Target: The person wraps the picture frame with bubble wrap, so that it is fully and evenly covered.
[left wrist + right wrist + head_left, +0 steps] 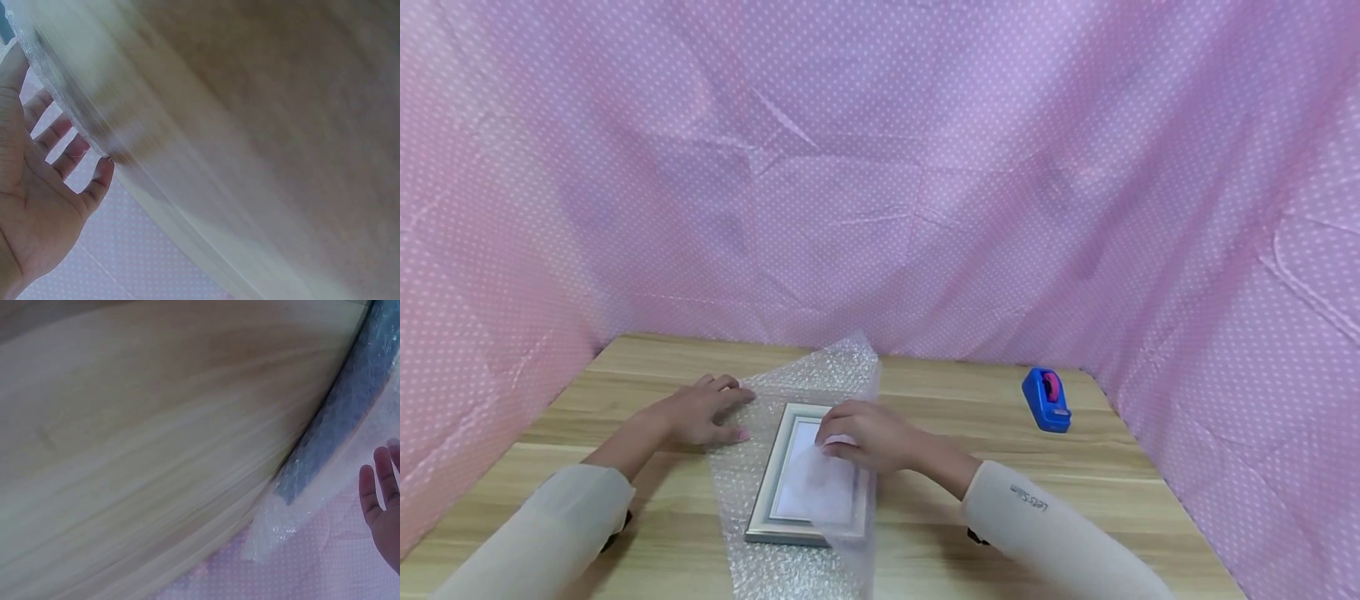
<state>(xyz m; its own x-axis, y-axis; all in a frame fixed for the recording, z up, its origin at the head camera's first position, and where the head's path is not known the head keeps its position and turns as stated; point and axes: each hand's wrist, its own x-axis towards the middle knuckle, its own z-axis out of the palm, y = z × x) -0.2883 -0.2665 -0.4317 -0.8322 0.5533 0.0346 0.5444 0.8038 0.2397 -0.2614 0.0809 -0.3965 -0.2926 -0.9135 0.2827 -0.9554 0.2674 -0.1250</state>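
A picture frame (769,485) with a silvery-white border lies face up on a sheet of bubble wrap (739,500). From the right, a flap of the wrap is folded partly over the frame. My right hand (871,435) pinches that flap above the frame's upper right part; the right wrist view shows the fingers beside the wrap (269,534), thumb hidden. On the left, my left hand (700,414) rests with spread fingers at the wrap's edge. The left wrist view shows its fingertips touching the bubble wrap (53,87).
A blue tape dispenser (1047,402) with a pink roll stands at the back right of the wooden table (955,408). A pink dotted cloth (880,208) hangs behind and along both sides of the table.
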